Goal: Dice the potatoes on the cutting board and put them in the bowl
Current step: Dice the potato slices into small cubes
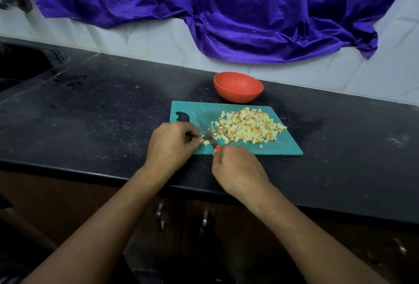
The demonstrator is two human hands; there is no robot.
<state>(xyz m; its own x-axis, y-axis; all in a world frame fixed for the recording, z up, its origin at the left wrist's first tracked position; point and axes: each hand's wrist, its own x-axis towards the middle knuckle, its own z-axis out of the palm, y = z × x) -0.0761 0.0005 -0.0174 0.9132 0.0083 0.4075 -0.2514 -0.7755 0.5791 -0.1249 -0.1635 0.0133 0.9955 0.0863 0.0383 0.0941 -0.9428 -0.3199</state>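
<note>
A teal cutting board [285,145] lies on the black counter, with a heap of diced potato [247,127] across its middle and right. My right hand [238,170] grips a knife [207,135] by its orange handle; the blade points away over the board's near left part. My left hand [170,145] pinches a small potato piece [205,142] against the board, right beside the blade. An orange bowl [238,87] stands just behind the board, and nothing shows inside it.
The black counter [102,113] stretches left and right of the board. A purple cloth [226,11] hangs on the tiled wall behind. A dark sink recess [20,63] lies at the far left. Cabinet handles [159,215] show below the counter edge.
</note>
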